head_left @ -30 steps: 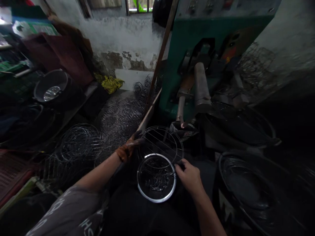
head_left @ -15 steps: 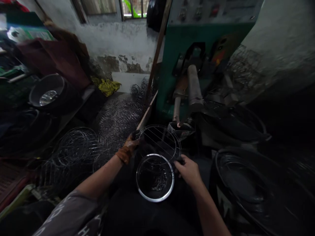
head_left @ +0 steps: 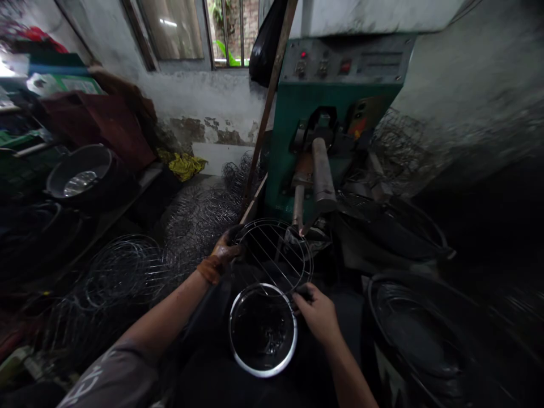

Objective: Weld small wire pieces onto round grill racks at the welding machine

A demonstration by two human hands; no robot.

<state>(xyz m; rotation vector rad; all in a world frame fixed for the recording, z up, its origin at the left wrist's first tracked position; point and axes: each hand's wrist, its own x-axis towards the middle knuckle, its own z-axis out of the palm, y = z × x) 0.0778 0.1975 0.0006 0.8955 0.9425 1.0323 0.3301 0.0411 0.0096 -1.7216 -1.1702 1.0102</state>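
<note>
Wire rack [head_left: 274, 258], one, in head view: round, thin metal, straight crossbars, held mid-scene before one green machine [head_left: 289, 107]. Left hand [head_left: 223, 253] curls fingers closed on its left rim; right hand [head_left: 317, 313] pinches its near-right rim. Nearer sits one dark round bowl [head_left: 263, 373], rim smooth, bright.

Holding rack [head_left: 272, 258] by its left rim in left hand [head_left: 225, 248] and by its near right rim in right hand [head_left: 314, 310], partly overlapping bowl [head_left: 263, 373] in this view; facing machine [head_left: 323, 161], with wire heap [head_left: 199, 209] to the left and tub [head_left: 373, 306] to the right
</note>
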